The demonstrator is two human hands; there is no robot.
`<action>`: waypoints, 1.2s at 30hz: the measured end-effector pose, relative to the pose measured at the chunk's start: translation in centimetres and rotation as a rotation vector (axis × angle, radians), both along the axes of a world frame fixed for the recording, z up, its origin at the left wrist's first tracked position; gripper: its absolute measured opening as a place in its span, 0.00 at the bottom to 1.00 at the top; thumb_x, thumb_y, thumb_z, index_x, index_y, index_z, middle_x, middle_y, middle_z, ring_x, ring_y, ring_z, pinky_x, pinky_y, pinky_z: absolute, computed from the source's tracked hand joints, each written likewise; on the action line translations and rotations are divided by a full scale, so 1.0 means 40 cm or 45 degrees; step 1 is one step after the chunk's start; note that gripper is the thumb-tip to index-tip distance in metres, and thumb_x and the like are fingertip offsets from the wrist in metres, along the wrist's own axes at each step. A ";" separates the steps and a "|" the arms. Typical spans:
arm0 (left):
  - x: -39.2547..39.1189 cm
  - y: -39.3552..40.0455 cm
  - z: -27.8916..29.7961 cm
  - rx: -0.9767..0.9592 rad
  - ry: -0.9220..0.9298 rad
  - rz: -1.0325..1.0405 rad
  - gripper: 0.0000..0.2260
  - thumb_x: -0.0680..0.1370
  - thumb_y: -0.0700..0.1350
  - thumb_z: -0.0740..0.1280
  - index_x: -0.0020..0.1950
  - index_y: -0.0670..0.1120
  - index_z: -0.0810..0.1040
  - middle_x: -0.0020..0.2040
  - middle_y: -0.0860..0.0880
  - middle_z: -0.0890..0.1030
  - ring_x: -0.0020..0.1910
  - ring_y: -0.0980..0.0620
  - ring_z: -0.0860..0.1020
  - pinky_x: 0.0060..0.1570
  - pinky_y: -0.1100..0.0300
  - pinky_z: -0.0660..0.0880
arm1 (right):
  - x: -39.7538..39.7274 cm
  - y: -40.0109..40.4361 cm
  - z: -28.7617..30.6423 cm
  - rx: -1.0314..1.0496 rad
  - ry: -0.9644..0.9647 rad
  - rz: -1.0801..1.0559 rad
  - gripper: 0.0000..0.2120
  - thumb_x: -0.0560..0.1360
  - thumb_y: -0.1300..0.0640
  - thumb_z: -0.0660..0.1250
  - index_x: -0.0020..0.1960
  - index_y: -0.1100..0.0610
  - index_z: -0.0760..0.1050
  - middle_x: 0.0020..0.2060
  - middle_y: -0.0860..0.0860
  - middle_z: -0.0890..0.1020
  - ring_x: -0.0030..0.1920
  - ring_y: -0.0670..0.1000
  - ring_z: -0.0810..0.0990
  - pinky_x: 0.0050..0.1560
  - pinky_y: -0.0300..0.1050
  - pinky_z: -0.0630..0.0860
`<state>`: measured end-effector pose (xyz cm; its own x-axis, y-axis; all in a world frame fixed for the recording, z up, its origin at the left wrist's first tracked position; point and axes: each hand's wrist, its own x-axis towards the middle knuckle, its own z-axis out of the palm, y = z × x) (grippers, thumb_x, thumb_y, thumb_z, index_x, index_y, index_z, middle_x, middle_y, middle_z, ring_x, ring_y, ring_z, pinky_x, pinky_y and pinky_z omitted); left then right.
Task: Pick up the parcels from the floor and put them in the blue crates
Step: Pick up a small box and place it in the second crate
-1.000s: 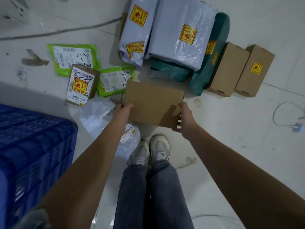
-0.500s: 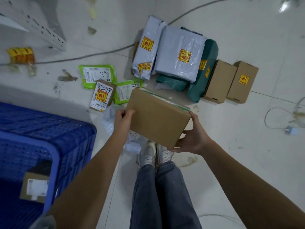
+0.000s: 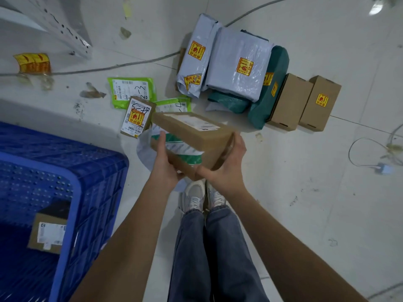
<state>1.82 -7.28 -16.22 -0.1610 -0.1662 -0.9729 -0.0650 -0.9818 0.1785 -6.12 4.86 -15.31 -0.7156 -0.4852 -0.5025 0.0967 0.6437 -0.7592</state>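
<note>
While the cardboard box (image 3: 192, 140) sits lifted off the floor at the centre of the frame, tilted with its labelled face turned up and away, both hands carry it: the left hand (image 3: 166, 158) has its grip curled over the near-left edge, and the right hand (image 3: 226, 166) cups the right end from below with fingers wrapped round the corner. The step in hand looks like the carry, between pickup and drop. The next move probably calls for a swing toward the lower left of the frame, where the blue crate (image 3: 72, 192) stands open, then a lowering past its rim beside the small labelled box (image 3: 49, 233) already lying inside.

The held box is plain brown corrugated board, flat and rectangular, with a white shipping label and green-and-white printed tape across one face; it should stay rigid under a two-sided hold. The crate is moulded plastic with perforated, ribbed walls. Still on the pale tiled floor (image 3: 305, 192): two glossy grey poly mailers (image 3: 235, 68) with yellow stickers at upper centre, a soft dark-green bag (image 3: 268, 94) beside them, two upright brown cartons (image 3: 305, 103) to the right, thin green pouches (image 3: 133, 91) and a small stickered box (image 3: 137, 117) left of centre.
</note>
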 end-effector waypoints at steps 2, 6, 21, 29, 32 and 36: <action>-0.014 -0.003 -0.003 0.067 0.049 -0.026 0.38 0.66 0.69 0.67 0.70 0.50 0.69 0.65 0.46 0.77 0.60 0.44 0.78 0.58 0.43 0.75 | 0.015 0.002 0.010 0.008 0.204 0.122 0.58 0.54 0.40 0.77 0.73 0.46 0.45 0.74 0.56 0.49 0.75 0.54 0.53 0.74 0.53 0.60; -0.026 -0.024 0.007 0.119 -0.007 -0.253 0.32 0.66 0.71 0.65 0.60 0.49 0.77 0.49 0.45 0.84 0.50 0.45 0.81 0.50 0.47 0.77 | 0.003 0.020 0.004 0.033 0.448 0.313 0.56 0.55 0.38 0.75 0.72 0.49 0.47 0.74 0.57 0.47 0.75 0.60 0.52 0.73 0.58 0.60; 0.166 -0.056 0.064 -0.208 0.224 -0.569 0.33 0.66 0.46 0.72 0.70 0.54 0.68 0.60 0.50 0.81 0.60 0.48 0.78 0.58 0.51 0.74 | -0.071 0.009 0.069 0.314 -1.051 0.015 0.13 0.78 0.41 0.57 0.55 0.47 0.72 0.50 0.48 0.79 0.50 0.47 0.78 0.48 0.44 0.75; 0.334 -0.114 0.235 -0.324 0.156 -0.381 0.35 0.67 0.46 0.72 0.72 0.55 0.65 0.67 0.51 0.76 0.61 0.51 0.77 0.52 0.55 0.75 | 0.028 -0.128 0.187 0.288 -0.948 0.343 0.22 0.76 0.39 0.58 0.66 0.46 0.71 0.57 0.46 0.81 0.58 0.47 0.78 0.53 0.45 0.73; 0.410 -0.145 0.271 -0.380 0.159 -0.275 0.37 0.67 0.45 0.73 0.74 0.55 0.63 0.68 0.51 0.75 0.63 0.50 0.76 0.58 0.52 0.74 | 0.072 -0.199 0.218 0.283 -0.899 0.475 0.26 0.73 0.36 0.60 0.67 0.46 0.70 0.57 0.46 0.81 0.59 0.47 0.78 0.51 0.43 0.73; 0.503 -0.176 0.276 -0.404 0.231 -0.094 0.36 0.70 0.43 0.72 0.75 0.55 0.61 0.69 0.50 0.74 0.65 0.48 0.75 0.66 0.49 0.70 | 0.149 -0.291 0.228 0.273 -0.877 0.570 0.20 0.75 0.40 0.61 0.64 0.46 0.73 0.57 0.46 0.81 0.58 0.47 0.78 0.55 0.45 0.74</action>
<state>21.94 -14.33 -5.17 -0.3489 -0.4364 -0.8294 -0.0730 -0.8696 0.4883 -0.17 -6.79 -6.17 0.0206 -0.4944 -0.8690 0.1943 0.8546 -0.4816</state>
